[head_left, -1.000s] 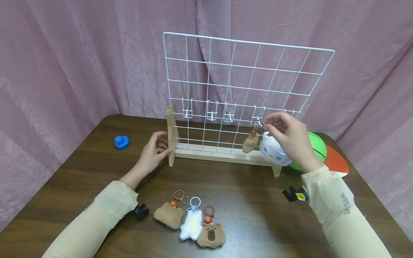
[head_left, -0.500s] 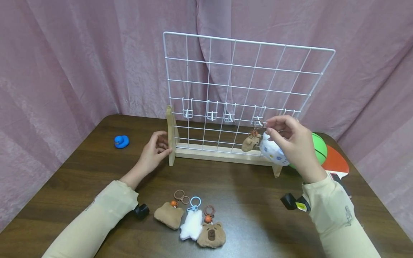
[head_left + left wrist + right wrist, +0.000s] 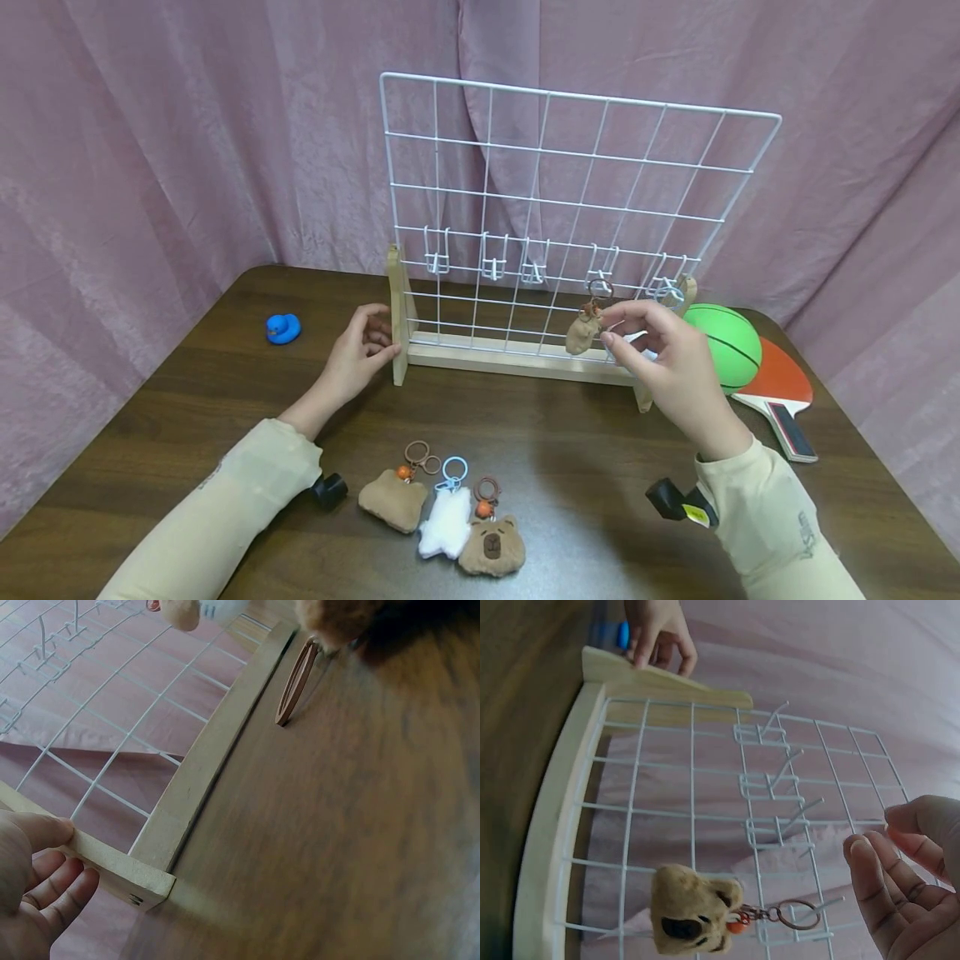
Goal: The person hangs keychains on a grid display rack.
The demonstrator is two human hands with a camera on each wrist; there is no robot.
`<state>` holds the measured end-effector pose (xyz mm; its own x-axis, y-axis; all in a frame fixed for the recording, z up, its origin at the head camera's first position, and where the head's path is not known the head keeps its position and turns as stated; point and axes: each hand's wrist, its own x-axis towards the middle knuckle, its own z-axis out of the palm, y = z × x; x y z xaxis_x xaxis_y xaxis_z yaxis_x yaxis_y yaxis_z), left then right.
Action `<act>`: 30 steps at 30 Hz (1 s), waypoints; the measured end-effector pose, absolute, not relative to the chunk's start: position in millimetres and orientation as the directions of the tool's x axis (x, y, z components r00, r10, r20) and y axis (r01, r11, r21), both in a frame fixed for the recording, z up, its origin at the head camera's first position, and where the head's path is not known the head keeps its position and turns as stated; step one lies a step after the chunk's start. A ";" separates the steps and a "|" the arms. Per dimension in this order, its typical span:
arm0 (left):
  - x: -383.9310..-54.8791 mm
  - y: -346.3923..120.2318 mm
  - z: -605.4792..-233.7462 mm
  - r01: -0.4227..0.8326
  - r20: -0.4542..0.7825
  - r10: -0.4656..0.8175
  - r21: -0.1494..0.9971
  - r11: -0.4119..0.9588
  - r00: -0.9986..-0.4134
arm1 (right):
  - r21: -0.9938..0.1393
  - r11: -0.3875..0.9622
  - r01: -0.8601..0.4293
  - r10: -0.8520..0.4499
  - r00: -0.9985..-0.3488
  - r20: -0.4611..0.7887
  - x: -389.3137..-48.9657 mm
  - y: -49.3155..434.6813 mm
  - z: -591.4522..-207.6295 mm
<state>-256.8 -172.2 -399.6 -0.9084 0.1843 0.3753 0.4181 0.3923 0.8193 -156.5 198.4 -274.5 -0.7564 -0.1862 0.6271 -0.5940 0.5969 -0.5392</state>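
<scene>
My left hand (image 3: 358,350) holds the wooden side panel (image 3: 397,321) of a white wire grid rack (image 3: 558,200), thumb along its edge. A small brown plush capybara keychain (image 3: 582,332) hangs by its brown ring from the fourth hook. My right hand (image 3: 667,358) is close to that keychain in the head view; in the right wrist view its bent fingers hold nothing and stand apart from the ring. Behind the right hand a light blue ring (image 3: 667,295) hangs on the last hook, its white plush mostly hidden.
Two brown plush keychains (image 3: 392,502) and a white plush keychain (image 3: 446,523) lie on the table (image 3: 570,467) in front. A blue rubber duck (image 3: 282,328) is at the left. A green ball (image 3: 723,346) and a red table tennis paddle (image 3: 780,375) stand at the right.
The right hand has let go of the capybara keychain's ring and moved down beside the plush; the keychain now hangs from the hook. The left hand has kept its place on the rack.
</scene>
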 end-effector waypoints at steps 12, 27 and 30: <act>-257.9 -172.3 -401.2 0.429 0.387 0.184 0.809 0.402 -0.903 | -0.570 0.575 -0.587 -0.281 -0.796 0.536 -145.4 191.3 -296.9; -259.9 -170.4 -401.6 0.431 0.390 0.184 0.811 0.395 -0.902 | -0.609 0.546 -0.575 -0.397 -0.818 0.416 -137.2 176.5 -331.6; -260.6 -170.1 -400.9 0.423 0.381 0.184 0.814 0.398 -0.906 | -0.623 0.532 -0.574 -0.427 -0.817 0.388 -136.2 174.9 -339.2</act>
<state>-260.6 -170.1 -400.9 -0.9060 0.1841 0.3811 0.4233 0.3976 0.8141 -136.2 174.9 -339.2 -0.8169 -0.4272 0.3876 -0.5737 0.5322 -0.6225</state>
